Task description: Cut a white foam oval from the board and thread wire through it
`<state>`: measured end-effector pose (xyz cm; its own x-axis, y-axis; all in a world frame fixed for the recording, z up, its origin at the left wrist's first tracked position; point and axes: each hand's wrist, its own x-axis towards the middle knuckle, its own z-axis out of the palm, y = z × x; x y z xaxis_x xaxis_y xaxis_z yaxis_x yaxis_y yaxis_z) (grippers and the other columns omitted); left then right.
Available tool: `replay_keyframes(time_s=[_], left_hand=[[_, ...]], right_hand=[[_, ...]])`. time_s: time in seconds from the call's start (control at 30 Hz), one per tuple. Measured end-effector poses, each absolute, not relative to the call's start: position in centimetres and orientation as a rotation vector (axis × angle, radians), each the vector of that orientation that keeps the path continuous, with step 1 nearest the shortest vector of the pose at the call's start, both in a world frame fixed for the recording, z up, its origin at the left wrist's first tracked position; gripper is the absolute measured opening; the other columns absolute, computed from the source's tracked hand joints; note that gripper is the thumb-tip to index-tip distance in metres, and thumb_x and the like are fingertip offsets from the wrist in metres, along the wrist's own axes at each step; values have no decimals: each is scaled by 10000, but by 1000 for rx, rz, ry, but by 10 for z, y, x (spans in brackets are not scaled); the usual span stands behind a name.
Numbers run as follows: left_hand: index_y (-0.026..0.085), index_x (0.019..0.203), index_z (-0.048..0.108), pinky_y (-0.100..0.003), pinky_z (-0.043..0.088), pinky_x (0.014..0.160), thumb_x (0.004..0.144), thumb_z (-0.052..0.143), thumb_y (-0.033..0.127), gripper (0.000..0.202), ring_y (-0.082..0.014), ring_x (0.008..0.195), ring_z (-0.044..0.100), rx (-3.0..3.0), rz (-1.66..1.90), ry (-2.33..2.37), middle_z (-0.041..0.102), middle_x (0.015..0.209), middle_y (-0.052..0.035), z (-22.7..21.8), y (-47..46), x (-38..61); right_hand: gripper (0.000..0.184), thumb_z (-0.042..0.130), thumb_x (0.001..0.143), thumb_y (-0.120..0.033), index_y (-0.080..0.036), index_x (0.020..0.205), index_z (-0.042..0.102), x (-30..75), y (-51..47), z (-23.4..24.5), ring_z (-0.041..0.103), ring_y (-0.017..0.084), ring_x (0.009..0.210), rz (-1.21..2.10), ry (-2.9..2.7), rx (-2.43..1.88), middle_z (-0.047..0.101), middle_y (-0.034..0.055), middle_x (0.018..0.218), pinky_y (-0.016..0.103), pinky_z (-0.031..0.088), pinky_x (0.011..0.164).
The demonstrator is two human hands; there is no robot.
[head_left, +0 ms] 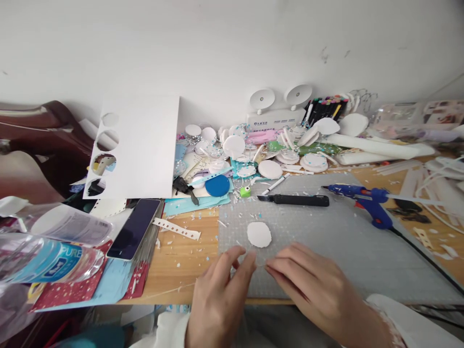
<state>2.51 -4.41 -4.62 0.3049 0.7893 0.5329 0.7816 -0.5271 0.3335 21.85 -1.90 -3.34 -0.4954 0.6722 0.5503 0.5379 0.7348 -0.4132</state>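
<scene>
Working over the grey mat (319, 241), the left hand (220, 295) and right hand (315, 280) have fingertips together; a careless reach could meet the bare-bladed knife (300, 200). The white disc (259, 234), loose just beyond them, could slide if nudged. The thin strand (261, 265) apparently pinched between both could snap if overpulled.

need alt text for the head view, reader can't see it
A person's left hand and right hand nearly meet over a grey mat, near a white disc; a black-handled knife and blue glue gun lie farther back.
</scene>
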Motion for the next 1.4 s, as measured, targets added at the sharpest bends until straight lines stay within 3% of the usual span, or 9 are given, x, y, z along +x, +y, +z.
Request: replay_keyframes(time_s=[0.2, 0.4, 0.53, 0.67, 0.77, 0.93, 1.03, 1.17, 1.4], left_hand=[[170, 942, 704, -278, 496, 690, 891, 558, 101, 170, -170, 753, 628, 2224, 1123, 1353, 707, 838, -54, -37, -41, 26], [141, 686, 712, -213, 451, 543, 783, 711, 365, 244, -99, 532, 545, 1045, 513, 966, 701, 677, -52, -19, -38, 19], [155, 684, 710, -207, 434, 604, 817, 680, 280, 184, -116, 614, 583, 1372, 677, 1167, 687, 662, -34, -16, -40, 19], [177, 811, 721, -199, 424, 603, 865, 603, 146, 134, -123, 659, 607, 1931, 896, 1239, 677, 705, -23, -21, -45, 22], [172, 868, 728, -205, 439, 605, 880, 577, 137, 155, -131, 660, 615, 2060, 923, 1185, 683, 723, -37, -24, -47, 25], [169, 742, 748, -203, 433, 592, 827, 666, 233, 135, -117, 606, 590, 1554, 711, 1174, 695, 657, -32, -20, -43, 25], [135, 684, 724, -194, 434, 541, 782, 718, 351, 237, -90, 531, 546, 1053, 503, 953, 694, 637, -46, -16, -36, 23], [126, 755, 726, -195, 457, 572, 827, 671, 313, 207, -88, 571, 564, 1068, 507, 879, 715, 714, -65, -12, -32, 23], [190, 1153, 636, -227, 504, 667, 887, 598, 145, 273, -137, 749, 649, 2167, 870, 1040, 728, 942, -42, -25, -39, 22]], right_hand=[[264, 402, 957, -80, -102, 943, 665, 222, -20, -37, 591, 187, 728, -13, -2318, -827, 671, 80, 790, 329, 448, 604], [320, 372, 953, -80, -120, 956, 689, 234, -25, -40, 612, 167, 767, -356, -2319, -491, 736, 64, 898, 350, 457, 584], [201, 465, 937, -108, -138, 957, 663, 232, -22, -33, 599, 176, 785, -176, -2291, -712, 709, 57, 849, 348, 466, 663], [61, 588, 864, -140, -191, 885, 615, 231, -18, -21, 586, 189, 838, 340, -2281, -1023, 659, 42, 880, 350, 490, 748], [165, 644, 831, -158, -222, 978, 605, 233, -19, -15, 593, 186, 928, 615, -2273, -1024, 656, 20, 950, 338, 496, 833], [94, 643, 869, -165, -214, 822, 577, 229, -21, -18, 607, 120, 764, 774, -2094, -899, 645, -28, 778, 251, 486, 718], [131, 538, 935, -147, -200, 834, 603, 227, -20, -22, 608, 114, 705, 574, -2105, -704, 681, -18, 769, 277, 456, 679], [162, 492, 960, -142, -201, 885, 624, 228, -18, -26, 607, 114, 671, 403, -2110, -662, 704, -5, 789, 282, 449, 658], [127, 522, 930, -128, -195, 844, 587, 226, -13, -33, 610, 110, 690, 639, -1988, -828, 627, 5, 747, 211, 485, 613]])
